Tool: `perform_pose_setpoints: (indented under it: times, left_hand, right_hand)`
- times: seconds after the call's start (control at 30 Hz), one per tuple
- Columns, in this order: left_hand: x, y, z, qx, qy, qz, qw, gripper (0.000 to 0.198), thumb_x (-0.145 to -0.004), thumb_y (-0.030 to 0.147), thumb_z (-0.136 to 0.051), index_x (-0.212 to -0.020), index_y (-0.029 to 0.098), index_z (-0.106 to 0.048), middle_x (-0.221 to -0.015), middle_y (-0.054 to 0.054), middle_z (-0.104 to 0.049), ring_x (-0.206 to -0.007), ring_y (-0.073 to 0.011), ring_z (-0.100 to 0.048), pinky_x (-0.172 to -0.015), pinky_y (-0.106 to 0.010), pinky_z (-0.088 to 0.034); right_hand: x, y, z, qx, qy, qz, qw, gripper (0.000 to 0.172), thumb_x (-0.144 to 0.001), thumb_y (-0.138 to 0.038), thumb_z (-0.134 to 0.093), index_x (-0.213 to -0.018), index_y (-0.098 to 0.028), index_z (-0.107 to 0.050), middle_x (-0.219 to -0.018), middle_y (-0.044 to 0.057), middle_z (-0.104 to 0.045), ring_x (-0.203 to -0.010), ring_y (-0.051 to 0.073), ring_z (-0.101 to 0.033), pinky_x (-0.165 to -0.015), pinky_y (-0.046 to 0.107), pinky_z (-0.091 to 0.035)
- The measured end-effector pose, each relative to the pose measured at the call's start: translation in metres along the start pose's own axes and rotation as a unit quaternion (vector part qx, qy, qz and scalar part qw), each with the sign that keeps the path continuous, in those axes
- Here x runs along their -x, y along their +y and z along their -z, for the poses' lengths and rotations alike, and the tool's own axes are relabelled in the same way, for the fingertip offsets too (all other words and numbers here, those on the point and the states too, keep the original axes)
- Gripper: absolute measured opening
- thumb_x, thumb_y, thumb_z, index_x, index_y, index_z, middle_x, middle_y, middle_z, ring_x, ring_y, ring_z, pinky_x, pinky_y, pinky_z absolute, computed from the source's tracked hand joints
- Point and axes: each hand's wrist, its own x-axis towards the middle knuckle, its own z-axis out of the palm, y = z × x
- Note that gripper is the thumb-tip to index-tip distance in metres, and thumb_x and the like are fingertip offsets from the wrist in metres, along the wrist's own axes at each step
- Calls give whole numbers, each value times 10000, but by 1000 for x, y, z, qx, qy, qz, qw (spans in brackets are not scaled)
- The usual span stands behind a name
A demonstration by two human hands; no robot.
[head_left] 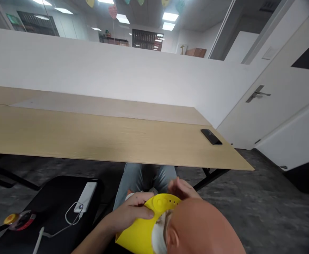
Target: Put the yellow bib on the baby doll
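A yellow bib point(141, 231) with a round knob and small holes on its neck strap lies over my lap at the bottom of the view. My left hand point(131, 211) is closed on the bib's strap from the left, fingers pressed over it. My right hand point(182, 188) sits just behind the strap's end, fingers bent onto it. A bald doll's head point(204, 227) fills the bottom right, right next to the bib. A white cloth point(158, 235) shows between the head and the bib. My knees in grey-blue trousers point(143, 176) are under the hands.
A long light wooden desk point(104, 135) spans the view, with a black phone point(211, 137) near its right end. At the lower left, a black seat point(51, 197) carries a white power bank point(87, 195) with cable and a small red-yellow object point(19, 219). A white door point(276, 106) stands at the right.
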Motion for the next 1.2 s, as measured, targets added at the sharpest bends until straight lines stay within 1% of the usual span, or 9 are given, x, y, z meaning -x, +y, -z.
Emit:
perform_pose_setpoints:
  times: [0.1,0.33,0.43,0.53,0.67,0.77,0.87,0.97,1.2]
  left_hand:
    - [-6,-5,-1,37,47,3,998,205,-608,244,-714,-779,142,-670,-675,16,-569,-597,-102,-487,-558,-200,-311]
    - [-13,-10,3,65,137,11,988,131,-588,235,-712,-636,147,-627,-559,34,-532,-505,-86,-445,-500,-202,-284]
    - [-16,-12,0,76,181,16,980,152,-588,275,-718,-660,157,-656,-584,27,-561,-533,-96,-457,-513,-208,-307]
    - [-19,-12,-1,54,212,5,976,249,-586,362,-747,-704,158,-667,-625,17,-579,-576,-111,-473,-542,-219,-333]
    - [-22,-13,0,-98,177,-48,978,373,-722,458,-673,-570,155,-516,-558,48,-402,-555,-86,-347,-516,-218,-250]
    - [-23,-15,2,-167,164,-56,971,381,-799,431,-603,-573,161,-458,-574,51,-343,-565,-83,-301,-514,-227,-211]
    - [-22,-17,3,-143,158,-46,976,362,-818,448,-601,-632,162,-479,-601,49,-360,-578,-85,-320,-524,-223,-224]
    - [-20,-19,4,-112,148,-39,982,404,-810,521,-621,-676,166,-483,-628,49,-387,-599,-88,-350,-538,-212,-252]
    - [-17,-18,3,-80,101,-44,991,402,-819,548,-629,-789,152,-568,-703,26,-497,-635,-88,-413,-574,-200,-306]
  right_hand:
    - [-15,-10,-14,24,-55,2,998,444,-829,-553,-615,-732,-122,-570,-667,26,-491,-591,95,-414,-548,217,-294]
    - [-8,-22,-24,62,32,162,984,243,-865,-402,-628,-810,-165,-630,-728,12,-513,-625,99,-434,-585,237,-324]
    - [-4,-29,-24,106,1,214,971,273,-905,-370,-568,-763,-158,-666,-754,41,-540,-676,125,-480,-631,266,-354]
    - [-5,-31,-26,197,-57,180,962,233,-855,-330,-623,-712,-148,-649,-733,34,-542,-673,128,-493,-626,263,-359]
    - [-14,-24,-30,251,-135,136,949,221,-762,-328,-701,-685,-146,-600,-697,-2,-515,-633,107,-459,-578,240,-316]
    - [-17,-22,-32,291,-141,131,937,283,-745,-346,-719,-646,-144,-549,-668,-17,-484,-629,97,-437,-568,231,-290]
    - [-17,-23,-35,320,-129,131,929,346,-844,-367,-625,-626,-143,-476,-647,-21,-436,-625,87,-400,-579,234,-279]
    - [-16,-19,-36,290,-116,127,941,433,-925,-415,-505,-606,-150,-383,-631,-19,-355,-617,88,-341,-581,249,-252]
    - [-12,9,-30,122,-33,74,989,499,-888,-529,-536,-616,-161,-336,-629,-22,-292,-598,87,-285,-549,253,-212]
